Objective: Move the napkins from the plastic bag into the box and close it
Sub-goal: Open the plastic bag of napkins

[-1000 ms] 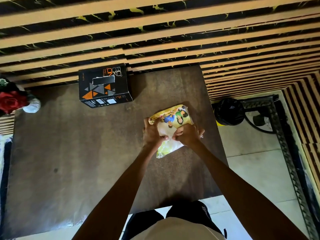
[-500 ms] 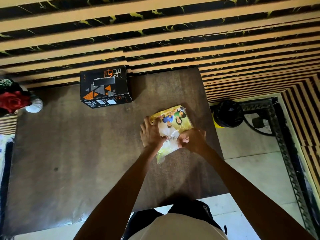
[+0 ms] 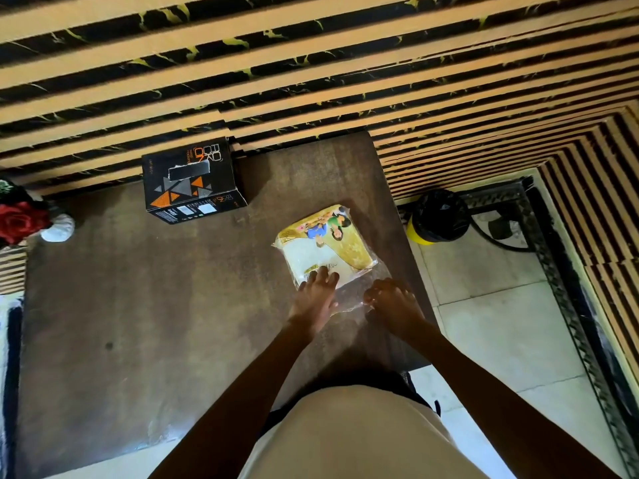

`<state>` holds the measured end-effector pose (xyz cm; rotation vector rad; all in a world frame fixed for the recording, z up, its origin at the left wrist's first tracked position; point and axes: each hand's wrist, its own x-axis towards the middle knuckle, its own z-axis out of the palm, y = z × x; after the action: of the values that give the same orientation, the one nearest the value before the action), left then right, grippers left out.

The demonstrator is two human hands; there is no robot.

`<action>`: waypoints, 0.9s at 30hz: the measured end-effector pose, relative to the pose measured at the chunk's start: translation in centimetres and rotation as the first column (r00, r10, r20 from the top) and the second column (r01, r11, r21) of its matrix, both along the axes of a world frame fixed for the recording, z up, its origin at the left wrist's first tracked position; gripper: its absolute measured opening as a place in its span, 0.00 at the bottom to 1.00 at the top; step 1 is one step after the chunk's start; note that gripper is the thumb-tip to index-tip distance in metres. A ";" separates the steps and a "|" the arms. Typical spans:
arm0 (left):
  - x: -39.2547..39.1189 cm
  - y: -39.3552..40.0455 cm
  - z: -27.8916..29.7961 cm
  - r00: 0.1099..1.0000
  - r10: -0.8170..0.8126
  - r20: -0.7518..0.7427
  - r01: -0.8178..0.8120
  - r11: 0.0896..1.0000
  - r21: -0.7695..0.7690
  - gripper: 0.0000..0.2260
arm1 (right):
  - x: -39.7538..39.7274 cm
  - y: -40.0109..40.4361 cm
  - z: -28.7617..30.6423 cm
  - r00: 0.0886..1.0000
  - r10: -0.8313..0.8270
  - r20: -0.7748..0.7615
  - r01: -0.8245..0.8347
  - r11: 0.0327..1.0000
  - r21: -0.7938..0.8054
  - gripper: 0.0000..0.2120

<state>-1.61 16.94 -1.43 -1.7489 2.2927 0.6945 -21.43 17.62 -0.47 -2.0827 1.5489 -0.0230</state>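
Observation:
The plastic bag [image 3: 325, 243], yellow-printed and packed with white napkins, lies flat on the brown table [image 3: 138, 305] near its right edge. Its clear open end points toward me. My left hand [image 3: 314, 295] rests with fingertips pressed on the near edge of the napkin stack, fingers extended. My right hand [image 3: 390, 302] has its fingers curled on the clear loose plastic at the bag's mouth. The black box [image 3: 192, 181] with orange triangles stands at the table's far side, left of the bag, its top flaps shut with a strip of tape across them.
A red rose [image 3: 17, 221] in a white vase [image 3: 58, 228] sits at the table's left edge. A black and yellow bin [image 3: 437, 216] stands on the tiled floor right of the table. A striped wall runs behind the table.
The bag was bunched between both hands; it now lies flat and farther from me. Both hands have slid back to its near, open end.

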 end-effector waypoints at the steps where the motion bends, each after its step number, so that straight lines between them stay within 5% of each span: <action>1: -0.1 0.0 0.0 1.000 -0.003 0.005 0.003 1.000 0.002 0.24 | 0.1 0.0 -0.1 1.000 -0.031 -0.005 0.031 0.999 0.013 0.11; 5: -0.3 0.1 0.5 0.994 -0.022 -0.107 0.018 0.999 -0.031 0.16 | -0.4 0.4 -0.4 0.974 -0.216 0.075 0.219 0.975 -0.036 0.12; 10: 0.2 1.4 0.3 0.988 -0.146 -0.054 0.145 0.989 -0.028 0.22 | -0.7 0.5 -0.4 0.965 -0.244 0.091 0.251 0.966 -0.065 0.10; 13: 0.1 1.3 0.5 0.988 -0.007 -0.157 0.001 0.999 -0.040 0.11 | -0.4 0.3 -0.5 0.968 -0.205 0.142 0.220 0.970 -0.101 0.05; 17: 0.5 0.4 1.3 0.895 0.312 -0.318 -0.326 0.945 0.010 0.09 | 0.3 0.5 -1.0 0.994 0.047 0.094 -0.024 0.971 -0.238 0.07; 23: 1.5 -0.3 2.0 0.793 0.478 -0.379 -0.437 0.879 0.194 0.10 | 1.5 -0.2 -1.3 0.979 0.200 -0.040 -0.202 0.918 -0.341 0.13; 27: 1.6 -0.2 1.7 0.758 0.525 -0.388 -0.474 0.851 0.226 0.17 | 1.4 -0.1 -1.2 0.986 0.152 -0.069 -0.167 0.921 -0.352 0.19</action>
<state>0.03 16.71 0.25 -2.3760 1.9406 1.4184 -20.05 17.51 -1.66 -2.5023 1.4788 -0.2201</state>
